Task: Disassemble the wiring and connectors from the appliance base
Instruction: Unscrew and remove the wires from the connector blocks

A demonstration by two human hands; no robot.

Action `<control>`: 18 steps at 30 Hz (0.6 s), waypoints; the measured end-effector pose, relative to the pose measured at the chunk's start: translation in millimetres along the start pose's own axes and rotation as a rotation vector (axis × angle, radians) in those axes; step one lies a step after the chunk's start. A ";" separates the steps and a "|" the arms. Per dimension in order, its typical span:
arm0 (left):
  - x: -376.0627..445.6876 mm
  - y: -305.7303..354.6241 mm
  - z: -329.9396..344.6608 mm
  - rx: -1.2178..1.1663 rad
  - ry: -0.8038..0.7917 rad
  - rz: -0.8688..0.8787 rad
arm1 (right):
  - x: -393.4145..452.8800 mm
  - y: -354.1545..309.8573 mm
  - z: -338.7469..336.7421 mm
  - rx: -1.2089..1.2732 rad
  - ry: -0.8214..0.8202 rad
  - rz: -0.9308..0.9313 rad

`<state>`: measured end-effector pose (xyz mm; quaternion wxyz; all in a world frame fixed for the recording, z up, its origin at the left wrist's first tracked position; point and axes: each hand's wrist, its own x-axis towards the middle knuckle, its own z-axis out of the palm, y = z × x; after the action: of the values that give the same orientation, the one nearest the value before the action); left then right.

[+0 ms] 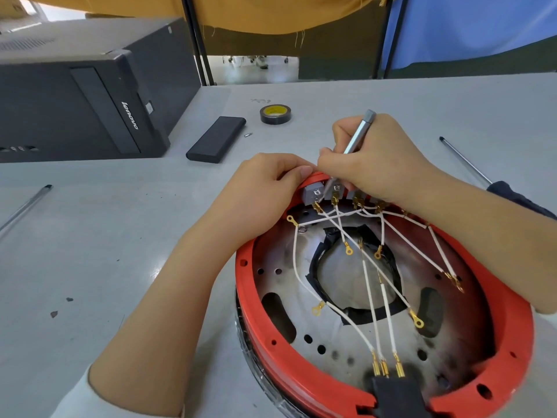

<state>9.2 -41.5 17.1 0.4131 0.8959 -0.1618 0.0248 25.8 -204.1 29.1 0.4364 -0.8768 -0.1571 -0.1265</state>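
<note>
While left hand (265,182) grips red appliance base (304,366) rim, right hand (379,164) holds screwdriver (357,137).
Tip at grey connectors (313,194) just below both grips; white wires (373,300) fan nearer, base on tabletop (120,236).

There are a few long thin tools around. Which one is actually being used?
The slim silver screwdriver gripped by the right hand, tip at the grey terminal block. The black-handled one and the left-edge metal rod lie untouched.

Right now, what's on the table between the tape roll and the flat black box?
In the head view, only a tiny metal bit lies between the tape roll and the black box.
</note>
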 end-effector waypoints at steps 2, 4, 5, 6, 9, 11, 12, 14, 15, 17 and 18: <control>-0.1 0.9 -0.5 -0.005 -0.011 -0.006 | 1.2 -0.6 -3.6 0.038 0.016 0.022; -0.4 2.0 -0.5 -0.009 -0.029 -0.007 | 2.7 -4.1 -9.3 0.026 0.011 0.030; -0.4 2.6 -0.2 -0.007 -0.037 -0.003 | 2.6 -7.4 -12.8 0.008 -0.007 0.028; -0.5 3.0 0.0 -0.005 -0.042 -0.001 | 1.7 -10.7 -16.4 0.001 -0.029 0.029; 0.2 2.6 0.2 -0.012 -0.048 -0.016 | -3.2 -14.0 -24.4 0.038 -0.073 0.071; 0.5 1.7 0.3 -0.003 -0.037 -0.024 | -8.6 -13.6 -25.4 0.058 -0.080 0.094; 0.6 1.5 0.5 0.001 -0.029 -0.026 | -11.6 -14.1 -25.1 0.080 -0.088 0.091; 0.8 1.2 1.0 0.010 -0.012 -0.029 | -17.6 -18.3 -24.5 0.133 -0.132 0.050; 1.0 0.9 1.3 0.017 -0.003 -0.029 | -20.0 -21.3 -24.7 0.146 -0.168 0.026; 0.6 0.4 1.4 0.023 0.006 -0.028 | -23.4 -27.0 -26.8 0.120 -0.240 0.010; 0.3 0.3 1.2 0.024 0.007 -0.024 | -24.3 -28.5 -28.1 0.070 -0.265 0.012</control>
<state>9.3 -42.6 16.6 0.4031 0.9025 -0.1494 0.0251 -9.9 -214.5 57.5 0.4427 -0.8712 -0.2122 -0.0014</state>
